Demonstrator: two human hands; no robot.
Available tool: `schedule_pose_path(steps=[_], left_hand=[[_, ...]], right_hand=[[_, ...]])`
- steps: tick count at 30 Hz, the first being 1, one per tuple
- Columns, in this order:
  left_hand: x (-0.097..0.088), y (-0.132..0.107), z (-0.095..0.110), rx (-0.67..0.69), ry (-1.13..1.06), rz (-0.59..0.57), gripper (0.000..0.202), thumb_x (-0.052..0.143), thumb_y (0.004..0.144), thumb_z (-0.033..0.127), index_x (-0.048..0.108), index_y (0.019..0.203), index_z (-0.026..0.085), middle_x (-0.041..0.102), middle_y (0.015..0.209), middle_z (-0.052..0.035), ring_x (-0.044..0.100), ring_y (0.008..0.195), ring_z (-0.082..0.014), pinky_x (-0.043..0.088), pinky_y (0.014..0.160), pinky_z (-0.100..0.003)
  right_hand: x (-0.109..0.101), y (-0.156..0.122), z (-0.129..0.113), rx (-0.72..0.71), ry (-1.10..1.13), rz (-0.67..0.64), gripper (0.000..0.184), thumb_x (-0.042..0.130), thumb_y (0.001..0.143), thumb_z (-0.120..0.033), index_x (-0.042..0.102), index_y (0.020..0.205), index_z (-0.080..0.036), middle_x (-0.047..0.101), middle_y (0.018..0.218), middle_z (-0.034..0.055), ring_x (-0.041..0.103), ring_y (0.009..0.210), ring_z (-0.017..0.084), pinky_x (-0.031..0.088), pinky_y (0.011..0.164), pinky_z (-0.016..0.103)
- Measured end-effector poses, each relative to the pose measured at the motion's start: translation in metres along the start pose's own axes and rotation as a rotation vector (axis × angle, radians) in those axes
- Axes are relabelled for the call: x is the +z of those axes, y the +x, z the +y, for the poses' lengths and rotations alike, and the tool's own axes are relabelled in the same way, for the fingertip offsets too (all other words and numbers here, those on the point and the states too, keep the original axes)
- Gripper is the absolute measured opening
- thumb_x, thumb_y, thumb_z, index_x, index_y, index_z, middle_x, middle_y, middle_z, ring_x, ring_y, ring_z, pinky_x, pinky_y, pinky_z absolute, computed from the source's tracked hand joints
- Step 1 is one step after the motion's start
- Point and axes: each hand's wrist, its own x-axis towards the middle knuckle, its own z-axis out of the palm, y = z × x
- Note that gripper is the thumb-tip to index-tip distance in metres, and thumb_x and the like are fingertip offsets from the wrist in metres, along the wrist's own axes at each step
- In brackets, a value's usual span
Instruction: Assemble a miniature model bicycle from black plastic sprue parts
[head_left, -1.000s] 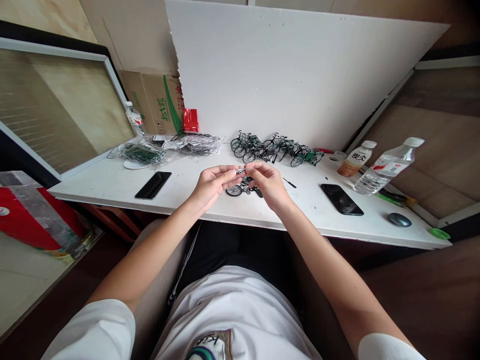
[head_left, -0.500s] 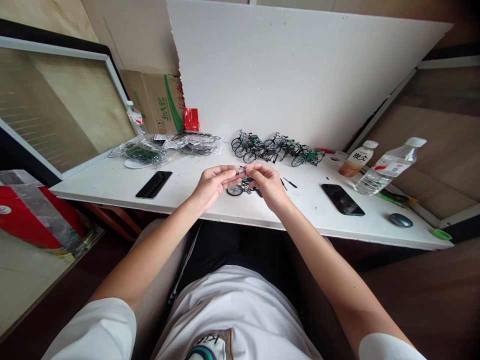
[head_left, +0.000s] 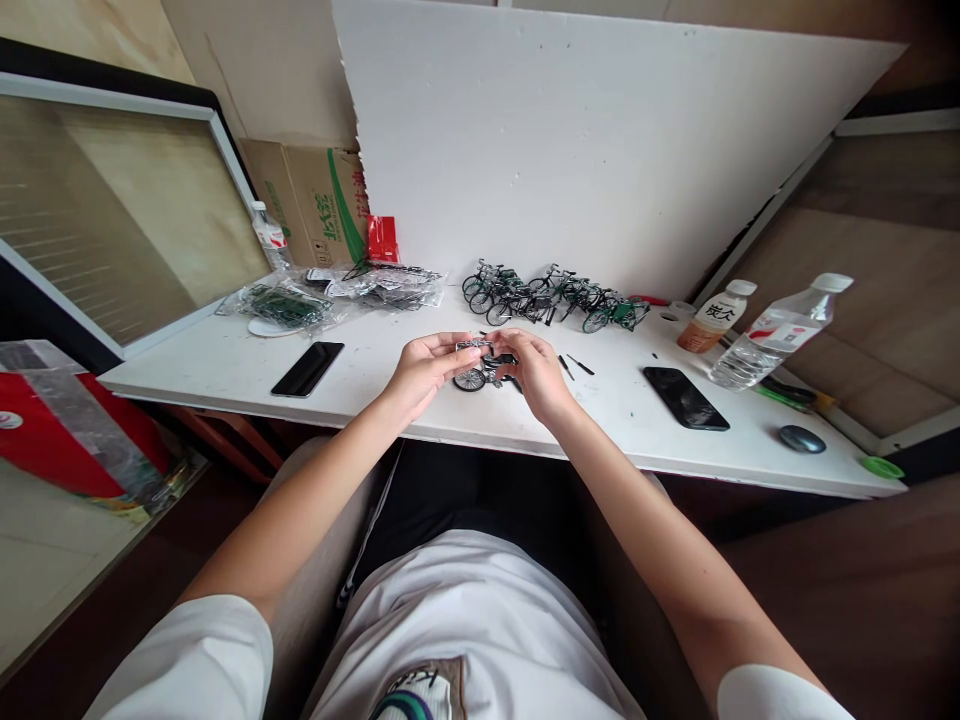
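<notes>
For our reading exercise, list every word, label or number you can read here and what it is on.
"炭仌", on the small drink bottle's label.
Cardboard box: green and red print, too blurred to read.
Water bottle label: too small.
Bicycle part held by left hand and right hand: nothing legible.

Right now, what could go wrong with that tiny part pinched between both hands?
The small part, held only at the fingertips of the left hand and right hand, could slip and fall past the near table edge. Lowering the hands may knock the half-built model bicycle lying just beneath them.
</notes>
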Motion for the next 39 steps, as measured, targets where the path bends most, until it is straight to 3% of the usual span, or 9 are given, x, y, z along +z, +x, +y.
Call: schedule_pose_path(steps=[5, 14, 22, 24, 27, 32, 35, 39], left_hand=[[-0.004, 0.003, -0.004, 0.001, 0.029, 0.038, 0.040, 0.097, 0.069, 0.016, 0.077, 0.104, 0.012, 0.083, 0.103, -0.0118, 0.081, 0.100, -0.0232, 0.061, 0.098, -0.034], [-0.011, 0.009, -0.009, -0.027, 0.006, 0.048, 0.050, 0.097, 0.072, 0.021, 0.074, 0.115, 0.014, 0.082, 0.095, -0.0064, 0.079, 0.089, -0.0166, 0.057, 0.085, -0.027], [-0.022, 0.019, -0.014, -0.001, 0.054, 0.104, 0.061, 0.099, 0.070, 0.024, 0.071, 0.123, 0.014, 0.081, 0.100, -0.0084, 0.079, 0.090, -0.0183, 0.057, 0.080, -0.026], [-0.031, 0.025, -0.016, 0.033, 0.097, 0.140, 0.061, 0.098, 0.071, 0.024, 0.069, 0.124, 0.014, 0.081, 0.099, -0.0087, 0.080, 0.091, -0.0197, 0.057, 0.081, -0.027], [-0.051, 0.038, -0.020, 0.101, 0.177, 0.199, 0.061, 0.097, 0.073, 0.024, 0.066, 0.123, 0.013, 0.081, 0.095, -0.0092, 0.080, 0.089, -0.0202, 0.058, 0.082, -0.029], [-0.092, 0.059, -0.033, 0.122, 0.183, 0.254, 0.063, 0.097, 0.072, 0.022, 0.062, 0.124, 0.011, 0.080, 0.092, -0.0098, 0.079, 0.087, -0.0202, 0.059, 0.089, -0.035], [-0.113, 0.067, -0.041, 0.147, 0.178, 0.286, 0.065, 0.098, 0.071, 0.020, 0.061, 0.124, 0.012, 0.080, 0.093, -0.0097, 0.079, 0.088, -0.0201, 0.059, 0.094, -0.038], [-0.131, 0.073, -0.048, 0.164, 0.147, 0.300, 0.063, 0.097, 0.071, 0.019, 0.060, 0.122, 0.012, 0.080, 0.091, -0.0093, 0.079, 0.088, -0.0199, 0.058, 0.094, -0.038]], right_hand=[[0.001, 0.000, 0.005, 0.031, -0.017, -0.008, 0.036, 0.071, 0.087, -0.058, 0.076, 0.090, -0.023, 0.073, 0.101, 0.0078, 0.067, 0.095, 0.022, 0.058, 0.060, 0.026], [0.002, 0.000, 0.006, 0.088, 0.050, -0.021, 0.031, 0.073, 0.084, -0.050, 0.079, 0.088, -0.021, 0.072, 0.099, 0.0085, 0.064, 0.094, 0.021, 0.055, 0.059, 0.024], [-0.002, 0.004, 0.022, 0.019, -0.142, -0.007, 0.037, 0.062, 0.092, -0.054, 0.076, 0.090, -0.020, 0.075, 0.099, 0.0083, 0.067, 0.098, 0.024, 0.053, 0.060, 0.026], [-0.006, 0.009, 0.033, -0.070, -0.277, 0.011, 0.039, 0.057, 0.096, -0.054, 0.077, 0.094, -0.021, 0.077, 0.102, 0.0083, 0.068, 0.098, 0.024, 0.054, 0.064, 0.029], [-0.014, 0.016, 0.050, -0.197, -0.505, 0.026, 0.035, 0.056, 0.100, -0.048, 0.077, 0.095, -0.021, 0.078, 0.103, 0.0083, 0.069, 0.096, 0.025, 0.056, 0.083, 0.038], [-0.024, 0.021, 0.070, -0.338, -0.892, -0.010, 0.020, 0.058, 0.099, -0.030, 0.076, 0.094, -0.019, 0.077, 0.106, 0.0125, 0.063, 0.106, 0.032, 0.048, 0.104, 0.050], [-0.029, 0.023, 0.078, -0.384, -1.056, -0.029, 0.019, 0.060, 0.098, -0.026, 0.078, 0.101, -0.019, 0.074, 0.109, 0.0151, 0.056, 0.113, 0.036, 0.048, 0.103, 0.051], [-0.028, 0.035, 0.083, -0.410, -1.107, -0.110, 0.021, 0.060, 0.101, -0.028, 0.079, 0.107, -0.019, 0.074, 0.109, 0.0154, 0.055, 0.111, 0.036, 0.049, 0.101, 0.051]])
